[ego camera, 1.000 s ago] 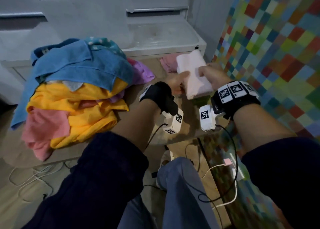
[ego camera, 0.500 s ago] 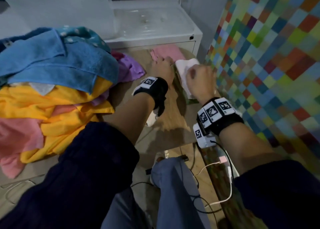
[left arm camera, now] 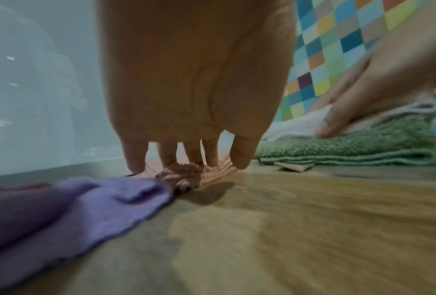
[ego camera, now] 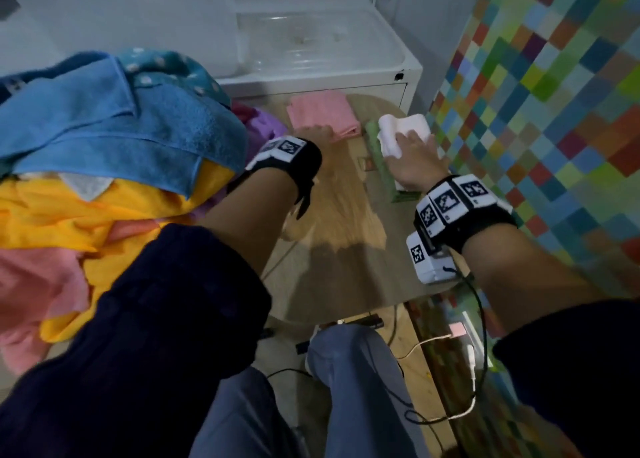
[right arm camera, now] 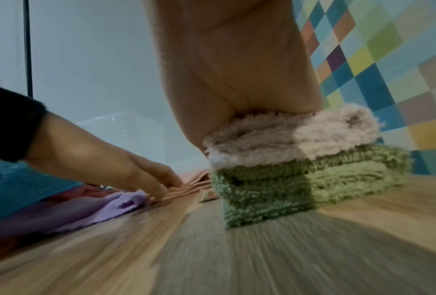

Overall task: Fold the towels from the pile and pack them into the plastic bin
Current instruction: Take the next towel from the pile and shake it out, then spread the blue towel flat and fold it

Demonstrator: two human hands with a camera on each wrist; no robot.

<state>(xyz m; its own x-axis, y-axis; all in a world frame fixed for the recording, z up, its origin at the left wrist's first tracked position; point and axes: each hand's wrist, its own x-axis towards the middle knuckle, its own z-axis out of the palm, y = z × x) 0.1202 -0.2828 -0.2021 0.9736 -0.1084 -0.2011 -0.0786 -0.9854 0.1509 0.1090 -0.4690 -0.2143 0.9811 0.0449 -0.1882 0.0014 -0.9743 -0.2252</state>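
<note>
R hand (ego camera: 414, 156) fingers (left arm camera: 338, 117) lie straight, released, pressing flat on the folded fluffy pale-pink towel (ego camera: 403, 130), prob. to squash the fold so it sits square on the folded green terry towel (right arm camera: 274, 191) beneath; the two make a small stack at the table's (ego camera: 343, 222) far right edge, w/ nothing curled round it. L hand (ego camera: 313, 133) fingers (left arm camera: 239, 157) point down, tips on the near edge of the folded salmon-pink cloth (ego camera: 320, 113), bunching it slightly; looks like a pinch to drag or lift it, but I can't tell if it's really gripped. Lilac cloth (left arm camera: 85, 201) touches that edge. Unfolded pile of blue, yellow and pink towels (ego camera: 104, 180) sits left. Clear plastic bin (ego camera: 318, 38) stands behind the table, no towels in it.
</note>
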